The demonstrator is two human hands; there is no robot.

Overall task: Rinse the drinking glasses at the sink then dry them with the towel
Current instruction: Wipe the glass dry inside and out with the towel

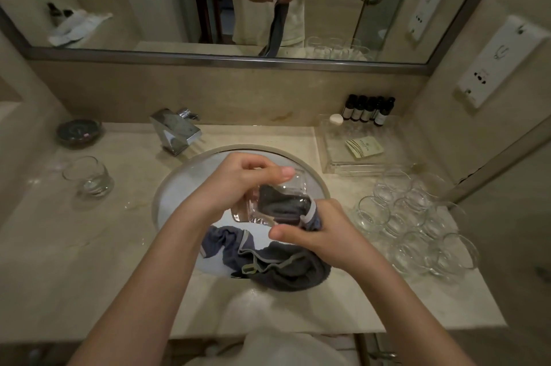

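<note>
Over the sink (179, 183), your left hand (229, 186) gripped a glass (268, 201) while your right hand (322, 231) clutched the towel (283, 270) stuffed inside it.

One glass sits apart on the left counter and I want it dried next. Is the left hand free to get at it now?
Probably not yet: the left hand grips the glass being dried. The counter toward the lone glass looks unobstructed.
</note>
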